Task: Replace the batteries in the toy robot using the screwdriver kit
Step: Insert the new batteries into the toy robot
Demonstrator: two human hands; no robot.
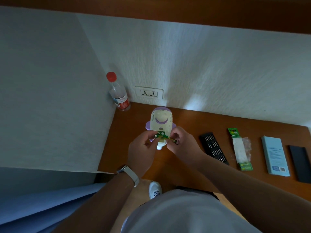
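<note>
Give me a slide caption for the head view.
Battery swap: left hand and right hand hold green batteries at the toy robot; bit tray and battery pack lie on the desk.

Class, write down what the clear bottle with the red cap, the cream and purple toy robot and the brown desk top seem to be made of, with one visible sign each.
Clear bottle with red cap: likely thin plastic, see-through, glossy.
Cream and purple toy robot: probably moulded plastic, smooth rounded shell, soft sheen.
Brown desk top: wood or wood-look laminate, satin; grain unclear.
</note>
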